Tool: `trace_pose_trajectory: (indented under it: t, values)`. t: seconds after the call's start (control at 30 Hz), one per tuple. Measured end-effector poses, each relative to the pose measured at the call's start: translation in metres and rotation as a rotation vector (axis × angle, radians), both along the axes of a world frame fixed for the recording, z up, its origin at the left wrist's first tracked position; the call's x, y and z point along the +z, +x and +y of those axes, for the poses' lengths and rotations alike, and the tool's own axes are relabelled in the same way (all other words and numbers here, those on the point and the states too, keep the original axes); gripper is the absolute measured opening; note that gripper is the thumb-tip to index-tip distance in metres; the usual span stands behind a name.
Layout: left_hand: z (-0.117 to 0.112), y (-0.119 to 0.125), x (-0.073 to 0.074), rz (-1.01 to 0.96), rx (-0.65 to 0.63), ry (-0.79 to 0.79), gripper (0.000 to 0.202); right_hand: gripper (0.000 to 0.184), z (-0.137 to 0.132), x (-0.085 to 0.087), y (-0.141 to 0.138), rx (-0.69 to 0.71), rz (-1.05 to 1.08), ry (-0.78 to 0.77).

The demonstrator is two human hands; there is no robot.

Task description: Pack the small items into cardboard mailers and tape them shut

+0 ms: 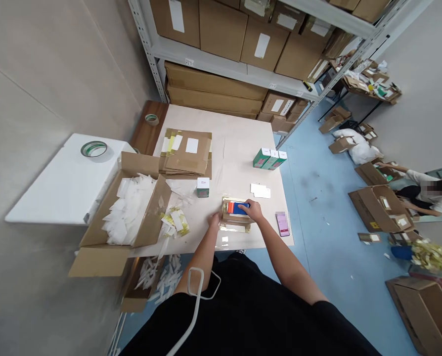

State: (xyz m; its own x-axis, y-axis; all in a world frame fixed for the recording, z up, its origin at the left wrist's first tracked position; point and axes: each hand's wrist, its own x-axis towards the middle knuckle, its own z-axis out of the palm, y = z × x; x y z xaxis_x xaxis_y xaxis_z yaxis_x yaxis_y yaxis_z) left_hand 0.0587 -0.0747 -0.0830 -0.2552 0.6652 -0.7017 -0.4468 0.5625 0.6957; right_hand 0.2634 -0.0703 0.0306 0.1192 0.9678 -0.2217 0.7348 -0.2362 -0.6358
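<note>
- Carton: the small cardboard carton sits on the table, just below the centre of the frame.
- Right hand: fingers grasping the right end of a blue-and-orange tool over the carton's top.
- Left hand: against the carton's left side; whether the fingers grip or merely press, cannot tell.
- Progress: judged under way. Yellowish tape shows around the carton; its closure cannot be confirmed. One green-and-white box and a row of three boxes stand outside it.
- Surroundings: white cards and a phone to the right; flattened cardboard upper left; a large open carton of white packets at left.
- Obstructions: taped scraps lie near the left forearm, probably a minor hindrance.
</note>
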Motion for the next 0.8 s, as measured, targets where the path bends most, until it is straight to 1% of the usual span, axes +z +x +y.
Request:
trace_pose_trajectory:
  t: [0.1, 0.2, 0.4, 0.53, 0.6, 0.67, 0.8]
  values:
    - [0.002, -0.01, 0.005, 0.062, 0.039, -0.034, 0.025, 0.04, 0.001, 0.0, -0.001, 0.003, -0.009, -0.001]
    - [0.002, -0.016, 0.01, 0.127, 0.082, -0.001, 0.026, 0.04, 0.001, -0.002, -0.002, -0.001, -0.01, -0.001]
    - [-0.002, -0.013, 0.017, 0.248, 0.133, 0.047, 0.026, 0.039, 0.002, -0.004, 0.001, 0.006, 0.009, 0.004]
    - [0.0, -0.016, 0.02, 0.323, 0.15, 0.092, 0.028, 0.037, 0.004, -0.005, 0.001, 0.006, 0.012, -0.009]
    - [0.0, -0.019, 0.018, 0.328, 0.145, 0.101, 0.027, 0.037, 0.005, -0.007, 0.0, 0.004, 0.001, -0.01]
    - [-0.002, -0.02, 0.014, 0.301, 0.138, 0.071, 0.025, 0.037, 0.005, -0.008, 0.0, 0.006, -0.008, -0.011]
    - [-0.004, -0.013, 0.002, 0.237, 0.093, 0.025, 0.021, 0.038, 0.005, -0.009, -0.002, 0.014, -0.01, -0.012]
